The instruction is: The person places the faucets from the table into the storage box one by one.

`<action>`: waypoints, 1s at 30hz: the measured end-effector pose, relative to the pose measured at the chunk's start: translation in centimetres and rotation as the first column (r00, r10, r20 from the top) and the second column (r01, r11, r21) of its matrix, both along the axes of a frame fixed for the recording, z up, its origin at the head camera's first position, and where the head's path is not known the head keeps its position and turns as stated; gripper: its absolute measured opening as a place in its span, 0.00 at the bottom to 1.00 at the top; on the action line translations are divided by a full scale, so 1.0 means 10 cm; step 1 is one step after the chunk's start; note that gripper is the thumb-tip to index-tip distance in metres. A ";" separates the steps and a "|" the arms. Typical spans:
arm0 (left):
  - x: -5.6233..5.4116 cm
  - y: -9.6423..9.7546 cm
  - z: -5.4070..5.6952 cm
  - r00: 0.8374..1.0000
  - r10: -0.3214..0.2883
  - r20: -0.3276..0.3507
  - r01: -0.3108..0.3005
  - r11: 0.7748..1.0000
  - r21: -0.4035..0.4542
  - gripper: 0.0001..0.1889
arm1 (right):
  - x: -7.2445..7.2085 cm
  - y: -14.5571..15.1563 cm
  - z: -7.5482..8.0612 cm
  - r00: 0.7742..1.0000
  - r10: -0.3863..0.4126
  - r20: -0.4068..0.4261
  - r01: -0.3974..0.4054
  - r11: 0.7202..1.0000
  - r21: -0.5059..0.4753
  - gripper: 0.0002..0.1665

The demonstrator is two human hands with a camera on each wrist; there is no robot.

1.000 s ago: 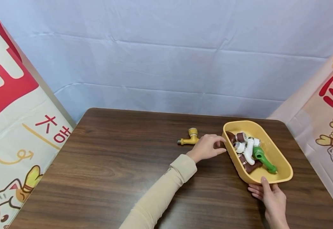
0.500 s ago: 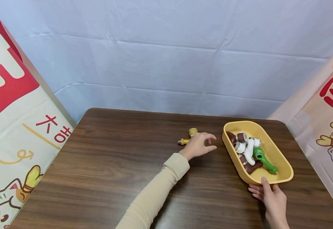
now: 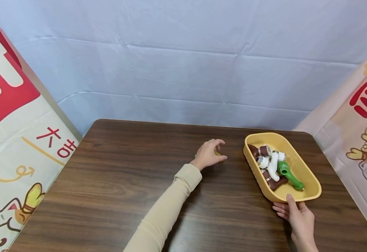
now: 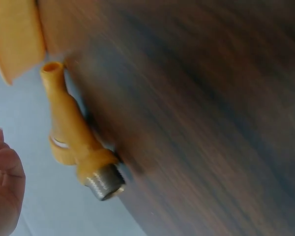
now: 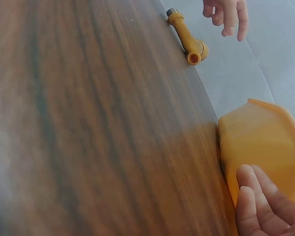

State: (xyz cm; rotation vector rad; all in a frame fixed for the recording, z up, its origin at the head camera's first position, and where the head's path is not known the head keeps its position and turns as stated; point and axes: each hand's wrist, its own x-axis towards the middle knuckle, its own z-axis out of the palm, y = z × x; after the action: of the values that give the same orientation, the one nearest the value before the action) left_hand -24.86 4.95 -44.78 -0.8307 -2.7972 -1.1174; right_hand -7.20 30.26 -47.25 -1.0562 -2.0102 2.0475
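Note:
In the head view, my left hand (image 3: 206, 154) hovers with its fingers spread over a yellow plastic tap (image 3: 217, 153), mostly hiding it. The left wrist view shows that tap (image 4: 71, 120) whole, lying on the table with its metal threaded end toward the camera; the fingers are apart from it. At the right, a yellow plastic basin (image 3: 310, 180) holds several taps: a green tap (image 3: 292, 178), white taps (image 3: 274, 166) and brown taps (image 3: 273, 182). My right hand (image 3: 300, 218) holds the basin's near end, thumb over the rim and fingers against the outer wall (image 5: 260, 142).
A dark wood-grain table (image 3: 123, 175) carries everything. Pale cloth (image 3: 177, 70) hangs behind its far edge. Printed banners flank it, a red-and-white one (image 3: 16, 140) on the left and a pinkish one (image 3: 366, 140) on the right.
My left hand has moved left, away from the basin's side, and now covers the yellow tap. The right hand stays at the basin, which has not visibly moved.

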 end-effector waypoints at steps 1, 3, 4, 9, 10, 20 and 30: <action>-0.02 -0.01 -0.01 1.000 0.019 0.005 -0.019 1.000 -0.013 0.27 | 0.00 0.00 0.00 1.000 0.000 -0.001 0.000 1.000 -0.001 0.22; -0.05 -0.03 -0.03 0.998 0.054 0.011 -0.053 0.998 -0.034 0.30 | 0.00 0.00 -0.01 1.000 0.001 -0.006 -0.001 1.000 -0.004 0.21; -0.07 -0.03 -0.03 0.997 0.070 0.013 -0.069 0.997 -0.045 0.31 | -0.01 0.00 -0.01 1.000 0.001 -0.009 -0.001 1.000 -0.006 0.21; -0.15 -0.07 -0.06 0.992 0.121 0.042 -0.117 0.988 -0.099 0.35 | -0.01 0.00 -0.01 1.000 0.000 -0.014 0.000 1.000 -0.005 0.21; -0.16 -0.07 -0.07 0.991 0.126 0.048 -0.120 0.986 -0.116 0.36 | -0.02 0.00 -0.01 1.000 -0.001 -0.013 0.001 1.000 -0.005 0.21; -0.23 -0.10 -0.12 0.983 0.157 0.096 -0.133 0.966 -0.221 0.45 | -0.01 -0.02 0.03 1.000 0.002 -0.016 -0.002 1.000 0.009 0.20; -0.27 -0.07 -0.19 0.978 0.172 0.120 -0.127 0.941 -0.312 0.50 | 0.01 -0.01 0.02 0.999 0.016 -0.034 -0.016 1.000 0.005 0.19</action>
State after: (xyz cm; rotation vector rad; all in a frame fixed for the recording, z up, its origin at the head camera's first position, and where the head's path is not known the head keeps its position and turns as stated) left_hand -27.59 4.25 -46.63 -0.5538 -3.1430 -0.7663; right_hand -7.11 30.12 -47.04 -1.0008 -2.0126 2.0531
